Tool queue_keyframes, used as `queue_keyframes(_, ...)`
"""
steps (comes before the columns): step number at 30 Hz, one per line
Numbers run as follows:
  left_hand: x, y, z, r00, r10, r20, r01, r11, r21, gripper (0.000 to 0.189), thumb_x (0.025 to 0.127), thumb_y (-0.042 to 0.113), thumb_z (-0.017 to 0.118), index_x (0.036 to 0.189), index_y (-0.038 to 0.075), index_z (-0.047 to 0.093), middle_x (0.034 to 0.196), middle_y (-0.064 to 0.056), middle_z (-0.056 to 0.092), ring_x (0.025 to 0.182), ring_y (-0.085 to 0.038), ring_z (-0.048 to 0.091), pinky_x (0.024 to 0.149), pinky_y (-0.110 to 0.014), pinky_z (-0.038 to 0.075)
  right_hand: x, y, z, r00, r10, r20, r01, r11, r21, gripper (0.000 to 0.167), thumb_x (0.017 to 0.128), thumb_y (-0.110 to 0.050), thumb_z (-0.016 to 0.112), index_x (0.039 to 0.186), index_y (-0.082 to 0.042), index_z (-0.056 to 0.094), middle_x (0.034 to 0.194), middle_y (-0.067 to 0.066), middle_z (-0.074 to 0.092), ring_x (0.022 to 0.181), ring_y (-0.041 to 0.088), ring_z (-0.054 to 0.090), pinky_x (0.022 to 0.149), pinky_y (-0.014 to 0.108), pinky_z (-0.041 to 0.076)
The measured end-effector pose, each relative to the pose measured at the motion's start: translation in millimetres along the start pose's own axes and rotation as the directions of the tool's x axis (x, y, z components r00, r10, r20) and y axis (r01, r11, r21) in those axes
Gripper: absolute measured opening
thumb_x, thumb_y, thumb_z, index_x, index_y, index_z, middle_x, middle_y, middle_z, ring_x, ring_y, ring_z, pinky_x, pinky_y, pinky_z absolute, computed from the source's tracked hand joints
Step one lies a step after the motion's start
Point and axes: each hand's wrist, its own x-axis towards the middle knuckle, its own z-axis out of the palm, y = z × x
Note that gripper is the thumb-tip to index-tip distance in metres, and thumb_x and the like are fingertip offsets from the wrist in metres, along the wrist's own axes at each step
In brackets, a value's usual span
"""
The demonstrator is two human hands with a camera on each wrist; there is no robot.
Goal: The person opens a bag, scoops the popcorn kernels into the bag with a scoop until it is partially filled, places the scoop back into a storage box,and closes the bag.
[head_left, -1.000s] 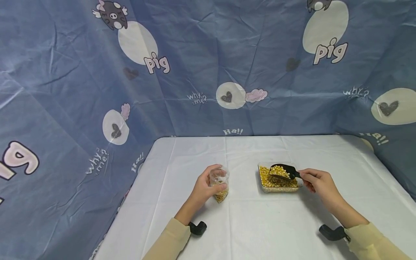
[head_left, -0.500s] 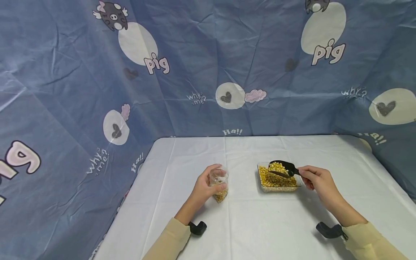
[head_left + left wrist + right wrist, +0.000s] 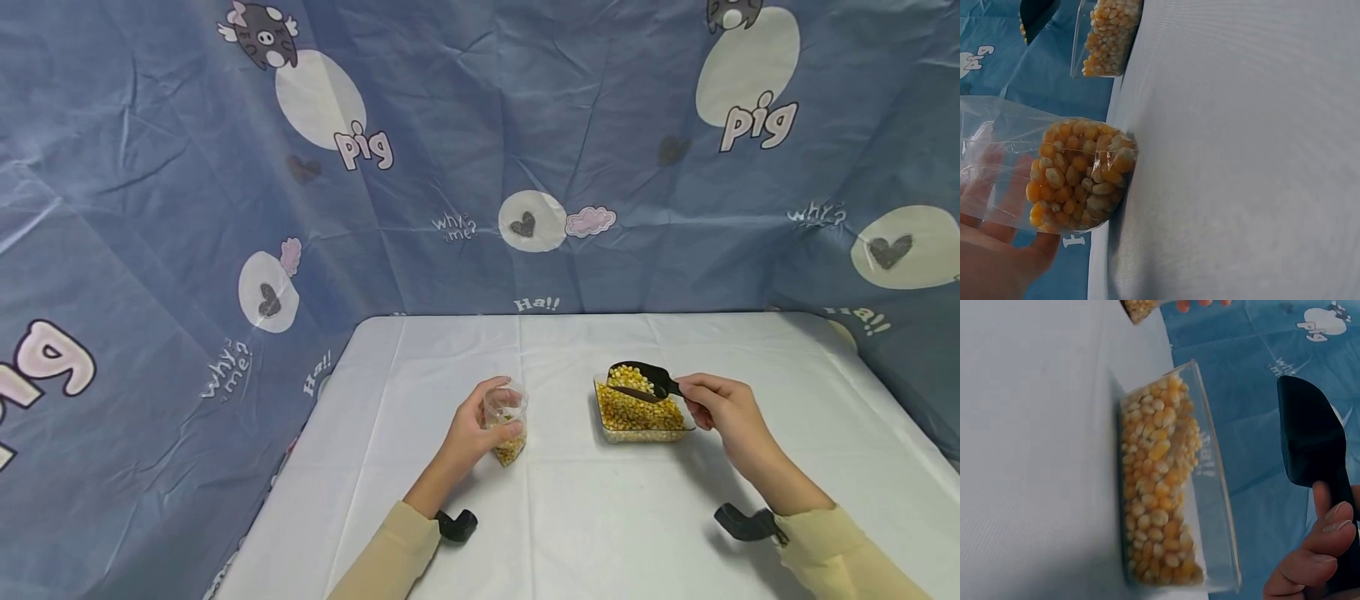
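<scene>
Surface (image 3: 600, 517): white-covered, beneath both my hands.
Clear bag (image 3: 979, 131): corn kernels (image 3: 1079, 178) fill its bottom; my left grip (image 3: 480, 429) curls round its side from 9 o'clock.
Clear box (image 3: 645, 437): at the bag's 3 o'clock, well apart, holding more kernels.
Black scoop (image 3: 660, 379): loaded, above the box's 12 o'clock side; my right grip (image 3: 723, 408) pinches its handle at 3 o'clock.
Scooping: the step in hand, I judge; the next move calls for a level blade and a steady bag mouth.
Curtain (image 3: 450, 150): blue, pig-printed, beyond at 12 o'clock.

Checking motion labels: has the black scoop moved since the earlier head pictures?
Yes, the black scoop has shifted left and up in frame against the clear container.
</scene>
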Motion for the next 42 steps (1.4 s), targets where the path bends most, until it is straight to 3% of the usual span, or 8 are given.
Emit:
queue_keyframes(6, -0.7, -0.3, -0.2, 1.000, 0.003, -0.001, -0.003, 1.000, 0.001, 0.067, 0.091, 0.008, 0.074, 0.149, 0.010, 0.041, 0.132, -0.021, 0.057, 0.131, -0.029, 0.051, 0.118, -0.051, 0.023, 2.2, -5, 10, 1.000, 0.002, 0.010, -0.002, 1.000, 0.022, 0.024, 0.102, -0.013, 0.061, 0.110, 0.008, 0.070, 0.070, 0.007, 0.058, 0.056, 0.015, 0.046, 0.050, 0.036, 0.038)
queue_keyframes(15, -1.1, -1.8, 0.5, 1.000, -0.007, -0.016, 0.007, 1.000, 0.011, 0.067, 0.091, 0.010, 0.074, 0.150, 0.009, 0.041, 0.133, -0.019, 0.058, 0.133, -0.025, 0.048, 0.119, -0.052, 0.018, 5.0, -16, 27, 0.999, -0.003, 0.037, 0.003, 1.000, 0.016, 0.028, 0.102, -0.013, 0.061, 0.114, 0.011, 0.067, 0.072, 0.004, 0.056, 0.057, 0.016, 0.045, 0.050, 0.035, 0.037)
queue_keyframes(23, -0.1, -0.7, 1.7, 1.000, -0.008, -0.016, 0.008, 1.000, 0.021, 0.065, 0.092, 0.011, 0.073, 0.149, 0.012, 0.042, 0.133, -0.019, 0.058, 0.132, -0.029, 0.049, 0.116, -0.056, 0.024, 7.4, -23, 40, 0.998, -0.005, 0.070, 0.006, 1.000, -0.017, 0.032, 0.103, -0.016, 0.060, 0.116, 0.012, 0.065, 0.075, 0.008, 0.057, 0.057, 0.016, 0.043, 0.051, 0.035, 0.038)
queue_keyframes(30, 0.2, 3.8, 2.4, 1.000, -0.026, -0.009, 0.027, 0.999, 0.033, 0.064, 0.093, 0.008, 0.071, 0.150, 0.008, 0.040, 0.133, -0.022, 0.057, 0.131, -0.034, 0.049, 0.113, -0.056, 0.029, 10.3, -25, 51, 0.995, 0.016, 0.102, -0.016, 1.000, 0.004, 0.031, 0.102, -0.016, 0.060, 0.116, 0.012, 0.066, 0.076, 0.010, 0.057, 0.058, 0.016, 0.042, 0.053, 0.034, 0.038)
queue_keyframes(36, 1.5, 6.6, 3.9, 0.998, -0.058, -0.012, 0.059, 0.997, 0.047, 0.064, 0.093, 0.009, 0.072, 0.149, 0.008, 0.041, 0.134, -0.019, 0.058, 0.131, -0.030, 0.050, 0.110, -0.055, 0.033, 12.8, -28, 61, 0.992, 0.022, 0.121, -0.020, 1.000, -0.016, 0.028, 0.102, -0.015, 0.060, 0.114, 0.010, 0.068, 0.075, 0.013, 0.056, 0.058, 0.018, 0.041, 0.052, 0.034, 0.038)
queue_keyframes(42, 2.3, 6.0, 6.1, 0.997, -0.077, -0.021, 0.078, 0.995, 0.063, 0.063, 0.092, 0.011, 0.074, 0.148, 0.013, 0.044, 0.134, -0.015, 0.060, 0.132, -0.028, 0.050, 0.110, -0.055, 0.034, 14.0, -31, 71, 0.988, 0.033, 0.152, -0.032, 0.999, -0.008, 0.027, 0.101, -0.014, 0.061, 0.112, 0.009, 0.068, 0.074, 0.008, 0.054, 0.060, 0.018, 0.042, 0.054, 0.033, 0.039)
